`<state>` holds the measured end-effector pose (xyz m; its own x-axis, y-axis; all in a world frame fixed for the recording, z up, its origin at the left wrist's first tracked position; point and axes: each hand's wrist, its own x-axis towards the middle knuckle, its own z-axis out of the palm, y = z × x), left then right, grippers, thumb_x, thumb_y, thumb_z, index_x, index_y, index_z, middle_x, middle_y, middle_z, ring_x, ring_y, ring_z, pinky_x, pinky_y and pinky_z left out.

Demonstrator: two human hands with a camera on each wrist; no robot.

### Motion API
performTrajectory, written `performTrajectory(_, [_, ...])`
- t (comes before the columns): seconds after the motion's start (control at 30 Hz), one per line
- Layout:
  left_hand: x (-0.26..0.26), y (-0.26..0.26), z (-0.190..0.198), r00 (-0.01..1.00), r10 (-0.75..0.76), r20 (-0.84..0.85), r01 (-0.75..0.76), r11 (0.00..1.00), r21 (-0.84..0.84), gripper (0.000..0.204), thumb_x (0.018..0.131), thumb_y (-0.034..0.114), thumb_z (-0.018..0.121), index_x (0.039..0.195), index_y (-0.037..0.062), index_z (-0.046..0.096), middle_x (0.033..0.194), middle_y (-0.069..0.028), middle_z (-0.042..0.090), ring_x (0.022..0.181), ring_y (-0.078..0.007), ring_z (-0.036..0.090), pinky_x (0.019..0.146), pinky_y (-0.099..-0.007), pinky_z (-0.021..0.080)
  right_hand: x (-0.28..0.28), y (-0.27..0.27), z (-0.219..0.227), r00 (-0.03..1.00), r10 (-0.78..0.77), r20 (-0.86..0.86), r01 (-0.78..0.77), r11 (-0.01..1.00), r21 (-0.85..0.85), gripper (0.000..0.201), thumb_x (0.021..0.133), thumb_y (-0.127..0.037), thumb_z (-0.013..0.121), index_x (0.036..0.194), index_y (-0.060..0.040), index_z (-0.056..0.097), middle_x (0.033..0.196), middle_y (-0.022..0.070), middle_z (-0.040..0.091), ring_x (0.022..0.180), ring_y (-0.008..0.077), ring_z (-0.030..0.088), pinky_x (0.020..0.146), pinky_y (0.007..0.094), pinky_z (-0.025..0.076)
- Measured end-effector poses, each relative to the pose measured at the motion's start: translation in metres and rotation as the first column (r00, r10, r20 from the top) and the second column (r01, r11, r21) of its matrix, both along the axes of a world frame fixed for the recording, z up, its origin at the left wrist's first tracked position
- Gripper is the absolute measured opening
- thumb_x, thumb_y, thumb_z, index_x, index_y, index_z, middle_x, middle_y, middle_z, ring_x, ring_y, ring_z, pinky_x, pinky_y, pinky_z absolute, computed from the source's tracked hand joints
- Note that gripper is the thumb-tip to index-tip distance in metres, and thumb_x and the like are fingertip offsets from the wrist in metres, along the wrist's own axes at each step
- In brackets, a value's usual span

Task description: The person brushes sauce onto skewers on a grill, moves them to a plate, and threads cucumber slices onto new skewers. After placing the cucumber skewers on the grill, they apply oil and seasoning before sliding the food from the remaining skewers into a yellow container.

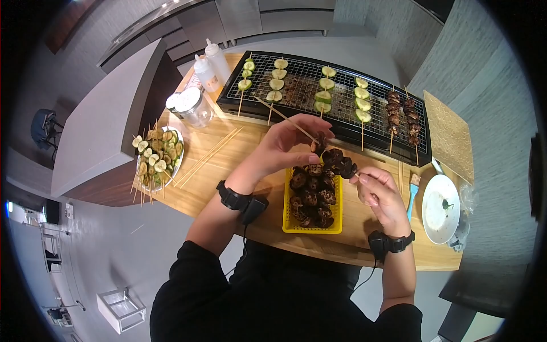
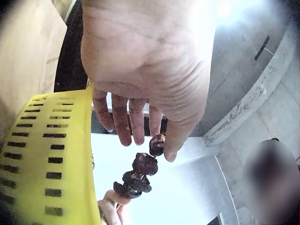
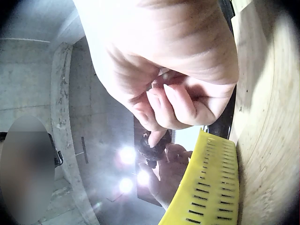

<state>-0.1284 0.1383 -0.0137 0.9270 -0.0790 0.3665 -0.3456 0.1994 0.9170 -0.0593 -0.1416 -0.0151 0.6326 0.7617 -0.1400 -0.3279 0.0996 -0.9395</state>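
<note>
In the head view my left hand pinches a dark mushroom between thumb and fingers, on a wooden skewer whose bare length slants up toward the grill. More dark mushrooms are threaded below it, closer to my right hand. My right hand grips the skewer's other end, its fingers curled in the right wrist view. The left wrist view shows the threaded mushrooms in a row between both hands. Below them stands a yellow basket of loose dark mushrooms.
A black grill beyond the hands bears zucchini-like slice skewers and mushroom skewers. On the left are a plate of skewers, bare sticks, a jar and squeeze bottles. A brush and white plate lie right.
</note>
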Motion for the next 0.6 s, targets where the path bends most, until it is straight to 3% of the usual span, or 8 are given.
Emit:
performTrajectory(0.1, [0.0024,0.0054,-0.0053,0.998,-0.034,0.054,0.036,0.999,-0.023,0.057,0.084,0.007,0.087,0.134,0.0037,0.062,0.133,-0.0077,0.064,0.125,-0.0195,0.063,0.107,-0.0349,0.051,0.0001,-0.0003,-0.0007,1.000,-0.003,0.000,0.003,1.000,0.007,0.022,0.104,-0.014,0.059,0.102,0.0050,0.069,0.056,-0.0046,0.045,0.049,0.0036,0.034,0.051,0.0225,0.028])
performTrajectory(0.3, [0.0028,0.0060,-0.0059,0.997,-0.027,0.072,0.030,0.999,-0.033,0.059,0.081,0.005,0.088,0.135,0.0037,0.062,0.132,-0.0076,0.064,0.124,-0.0189,0.063,0.105,-0.0343,0.051,-0.0005,-0.0003,0.0007,1.000,-0.009,-0.008,0.010,1.000,0.014,0.022,0.105,-0.014,0.058,0.102,0.0054,0.069,0.056,-0.0043,0.044,0.048,0.0039,0.034,0.050,0.0227,0.028])
performTrajectory(0.4, [0.0034,0.0081,-0.0080,0.998,-0.049,0.048,0.049,0.999,-0.007,0.065,0.076,0.008,0.092,0.133,0.0065,0.061,0.132,-0.0087,0.063,0.128,-0.0234,0.061,0.109,-0.0403,0.048,0.0001,-0.0007,-0.0007,1.000,-0.006,-0.010,0.006,1.000,0.019,0.022,0.105,-0.014,0.058,0.102,0.0054,0.069,0.056,-0.0041,0.044,0.048,0.0040,0.034,0.050,0.0228,0.028])
performTrajectory(0.6, [0.0021,0.0055,-0.0057,0.997,-0.052,0.050,0.052,0.999,0.005,0.068,0.073,0.000,0.091,0.134,0.0063,0.061,0.132,-0.0080,0.064,0.129,-0.0234,0.060,0.109,-0.0402,0.048,0.0006,-0.0014,-0.0012,1.000,-0.006,-0.020,0.006,1.000,0.021,0.023,0.105,-0.014,0.058,0.102,0.0055,0.069,0.055,-0.0040,0.044,0.048,0.0042,0.034,0.050,0.0230,0.028])
